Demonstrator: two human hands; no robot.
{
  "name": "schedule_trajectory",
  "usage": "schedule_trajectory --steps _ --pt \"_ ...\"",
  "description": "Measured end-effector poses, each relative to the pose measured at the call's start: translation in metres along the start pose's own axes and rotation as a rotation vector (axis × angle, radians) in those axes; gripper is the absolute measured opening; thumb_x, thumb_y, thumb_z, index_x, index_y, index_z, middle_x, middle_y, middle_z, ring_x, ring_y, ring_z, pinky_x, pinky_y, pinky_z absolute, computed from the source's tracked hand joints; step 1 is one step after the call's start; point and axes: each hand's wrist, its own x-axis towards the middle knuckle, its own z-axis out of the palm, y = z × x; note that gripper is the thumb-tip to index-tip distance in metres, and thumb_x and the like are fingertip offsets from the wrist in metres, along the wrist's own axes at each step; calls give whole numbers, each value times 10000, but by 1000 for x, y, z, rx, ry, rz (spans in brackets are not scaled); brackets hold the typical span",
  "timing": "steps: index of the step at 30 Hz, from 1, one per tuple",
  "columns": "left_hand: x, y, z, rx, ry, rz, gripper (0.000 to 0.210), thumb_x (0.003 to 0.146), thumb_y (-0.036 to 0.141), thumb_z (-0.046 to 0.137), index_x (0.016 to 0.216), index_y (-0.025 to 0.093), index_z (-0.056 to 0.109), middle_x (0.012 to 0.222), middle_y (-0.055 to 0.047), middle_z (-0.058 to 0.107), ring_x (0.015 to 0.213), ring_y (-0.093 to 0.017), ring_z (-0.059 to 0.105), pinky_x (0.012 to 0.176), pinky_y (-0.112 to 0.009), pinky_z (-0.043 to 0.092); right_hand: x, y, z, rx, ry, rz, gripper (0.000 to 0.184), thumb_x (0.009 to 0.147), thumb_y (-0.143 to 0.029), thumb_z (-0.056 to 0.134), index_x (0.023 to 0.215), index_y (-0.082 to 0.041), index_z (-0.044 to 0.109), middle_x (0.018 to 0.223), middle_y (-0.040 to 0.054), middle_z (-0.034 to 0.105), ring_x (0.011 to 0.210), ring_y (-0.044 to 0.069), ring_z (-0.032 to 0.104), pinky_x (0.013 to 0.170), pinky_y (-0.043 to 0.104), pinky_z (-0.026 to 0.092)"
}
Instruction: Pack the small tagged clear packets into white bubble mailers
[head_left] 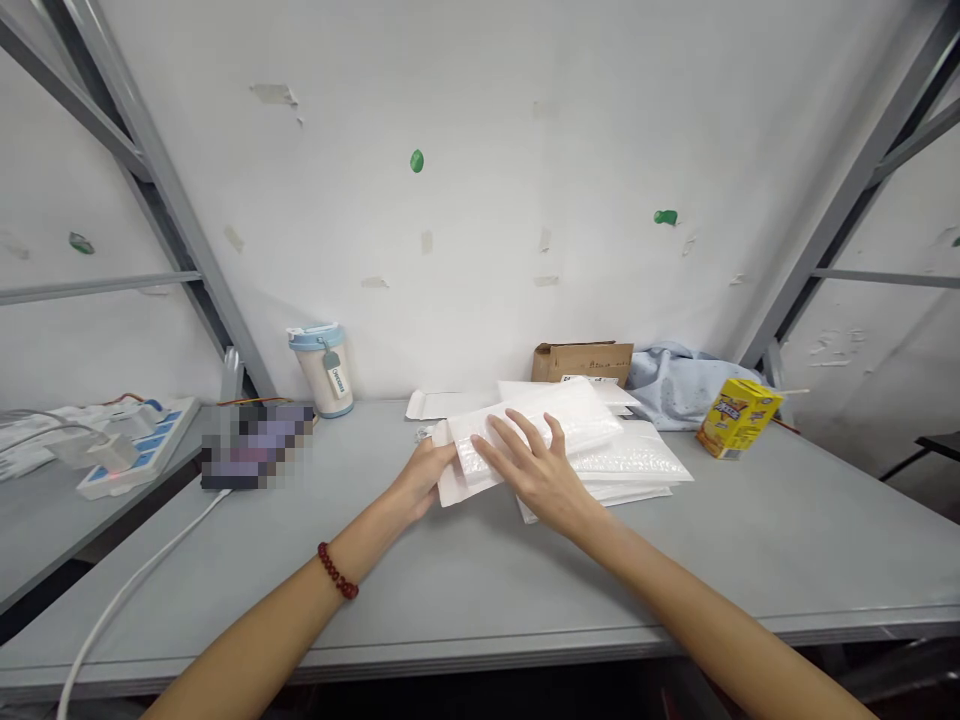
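A white padded bubble mailer (585,412) is tilted above a stack of similar mailers (637,455). My left hand (426,475) grips its left end near the flap, with the thumb on top and the other fingers mostly hidden beneath. My right hand (541,470) lies over the mailer's upper face, fingers spread and touching it. Behind the left end, another flat white mailer (442,404) rests on the table. Whether anything is inside the held mailer cannot be seen.
On the grey table (420,610) stand a cream tumbler with a blue lid (324,375), a cardboard box (581,360) and a yellow drink carton (739,420) with a straw. Light blue cloth (667,385) lies behind. At left are a blurred-out device (255,445), its white cable and a power strip (142,450).
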Motion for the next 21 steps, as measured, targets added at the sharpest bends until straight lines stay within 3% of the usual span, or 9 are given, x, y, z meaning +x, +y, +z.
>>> schedule_trajectory --steps 6,11,17,21 --pt "5 6 -8 11 57 -23 244 690 285 683 872 122 681 903 -100 703 822 -210 637 701 -293 495 -3 8 11 -15 -55 96 490 775 12 432 1216 -188 504 1246 161 531 1203 306 417 948 540 269" --pt "4 8 -9 25 5 -40 208 708 291 684 831 123 686 846 -84 700 762 -178 630 681 -278 499 -4 10 14 37 8 57 414 807 4 399 1161 -165 532 1203 135 573 1194 261 441 968 520 253" --pt "2 12 -11 74 -20 13 278 735 387 654 704 111 647 670 -57 647 599 -138 589 544 -246 476 -2 12 12 103 90 20 389 818 44 353 1054 -153 591 1140 89 630 1144 195 506 1014 500 214" --pt "0 15 -11 160 6 29 351 748 450 619 666 108 615 564 -37 590 456 -110 530 392 -208 382 -1 13 11 110 142 -15 389 821 44 354 1047 -147 607 1133 93 644 1093 185 549 1022 497 230"
